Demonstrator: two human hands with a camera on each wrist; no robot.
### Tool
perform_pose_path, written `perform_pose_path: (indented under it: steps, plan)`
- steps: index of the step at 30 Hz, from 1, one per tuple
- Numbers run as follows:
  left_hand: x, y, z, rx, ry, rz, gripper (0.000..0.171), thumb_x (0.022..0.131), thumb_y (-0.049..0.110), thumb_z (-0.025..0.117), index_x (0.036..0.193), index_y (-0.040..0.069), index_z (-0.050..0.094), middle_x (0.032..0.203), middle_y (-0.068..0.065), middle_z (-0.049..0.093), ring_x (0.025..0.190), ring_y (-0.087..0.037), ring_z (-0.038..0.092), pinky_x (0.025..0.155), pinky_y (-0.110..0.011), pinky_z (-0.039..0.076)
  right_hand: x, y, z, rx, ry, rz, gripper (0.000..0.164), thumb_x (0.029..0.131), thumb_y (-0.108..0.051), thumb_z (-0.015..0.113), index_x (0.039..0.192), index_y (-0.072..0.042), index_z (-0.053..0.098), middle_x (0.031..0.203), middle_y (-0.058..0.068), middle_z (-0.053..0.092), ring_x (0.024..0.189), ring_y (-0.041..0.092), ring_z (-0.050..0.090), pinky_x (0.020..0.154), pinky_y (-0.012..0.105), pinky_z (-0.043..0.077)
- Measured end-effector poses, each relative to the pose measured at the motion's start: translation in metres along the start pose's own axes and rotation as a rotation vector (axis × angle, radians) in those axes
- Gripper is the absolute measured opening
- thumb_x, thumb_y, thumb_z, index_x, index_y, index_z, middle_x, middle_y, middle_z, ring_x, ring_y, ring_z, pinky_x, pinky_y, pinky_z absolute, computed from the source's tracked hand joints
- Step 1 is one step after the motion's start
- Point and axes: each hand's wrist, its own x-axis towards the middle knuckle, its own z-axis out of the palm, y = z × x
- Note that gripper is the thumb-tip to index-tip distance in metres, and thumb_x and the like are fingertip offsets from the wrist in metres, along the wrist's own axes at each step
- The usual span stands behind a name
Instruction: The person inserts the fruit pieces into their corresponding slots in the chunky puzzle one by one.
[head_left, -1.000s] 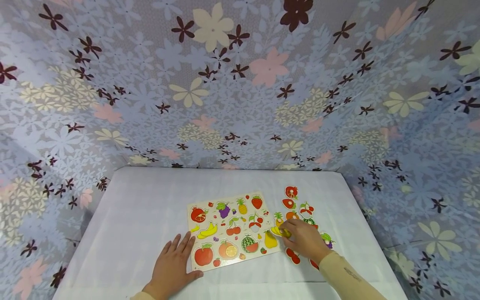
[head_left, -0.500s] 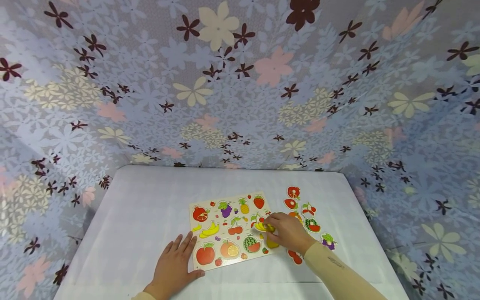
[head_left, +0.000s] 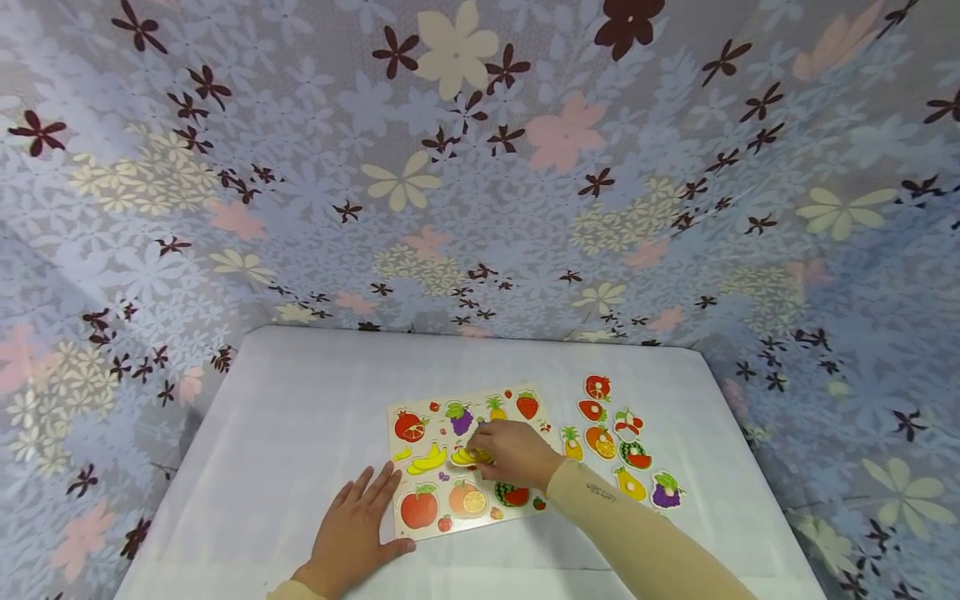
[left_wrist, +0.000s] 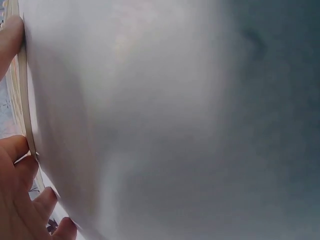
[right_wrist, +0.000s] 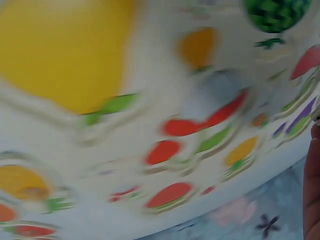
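Observation:
A fruit puzzle board (head_left: pixel 435 419) lies on the white table. My right hand (head_left: pixel 519 454) pinches a yellow banana piece (head_left: pixel 462 457) over the middle of the board, just right of the printed bananas (head_left: pixel 428 460). Part of the piece is hidden under the fingers. My left hand (head_left: pixel 354 527) rests flat at the board's left edge, fingers spread and tips against it. In the left wrist view, its fingers (left_wrist: pixel 17 165) lie along the board's edge. The right wrist view shows the board's pear picture (right_wrist: pixel 70 50) close up, with a fingertip (right_wrist: pixel 312 185) at its right side.
Right of the board lie several loose fruit pieces, among them a pomegranate (head_left: pixel 597 387), an orange (head_left: pixel 601 442), a pineapple (head_left: pixel 572 444), a watermelon (head_left: pixel 635 454), a pear (head_left: pixel 629 483) and grapes (head_left: pixel 667 490). Flowered cloth (head_left: pixel 480 208) stands behind and beside the table (head_left: pixel 300 375).
My right hand has carried the banana piece leftward, from the board's right edge to its middle beside the printed bananas. My left hand stays at the board's left edge.

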Motion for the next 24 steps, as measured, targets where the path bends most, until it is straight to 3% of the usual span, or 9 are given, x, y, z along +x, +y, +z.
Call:
perform_pose_path:
  steps: [7,13,20,24]
  plan:
    - [-0.001,0.001,-0.002,-0.096,0.037,0.038,0.101,0.076,0.067,0.073,0.152,0.009,0.041,0.159,-0.007,0.034,0.145,-0.036,0.027,0.114,-0.06,0.024,0.035,-0.016,0.007,-0.032,-0.04,-0.075,0.025,0.089,-0.03,0.074,0.112,-0.021,0.074,0.111,-0.008,0.067,0.102,0.01,0.063,0.091,0.027,0.052]
    - [-0.002,0.0,0.003,-0.09,0.06,0.049,0.1,0.077,0.067,0.072,0.153,0.009,0.041,0.16,-0.006,0.034,0.146,-0.035,0.027,0.114,-0.059,0.023,0.051,-0.024,0.015,-0.044,-0.108,-0.084,0.029,0.092,-0.035,0.072,0.119,-0.023,0.072,0.118,-0.008,0.066,0.11,0.011,0.061,0.098,0.03,0.048]
    - [-0.003,-0.002,0.003,-0.074,0.063,0.051,0.1,0.079,0.068,0.07,0.153,0.009,0.04,0.16,-0.005,0.033,0.146,-0.034,0.026,0.115,-0.058,0.022,0.059,-0.027,0.023,-0.042,-0.046,-0.156,0.027,0.091,-0.029,0.073,0.116,-0.02,0.073,0.118,-0.006,0.066,0.107,0.011,0.062,0.097,0.027,0.048]
    - [-0.004,-0.003,0.001,-0.067,0.056,0.046,0.1,0.08,0.069,0.068,0.154,0.009,0.038,0.161,-0.005,0.031,0.147,-0.034,0.024,0.116,-0.057,0.02,0.062,-0.033,0.023,-0.027,-0.044,-0.146,0.026,0.093,-0.028,0.072,0.117,-0.021,0.073,0.12,-0.007,0.066,0.111,0.01,0.061,0.099,0.027,0.047]
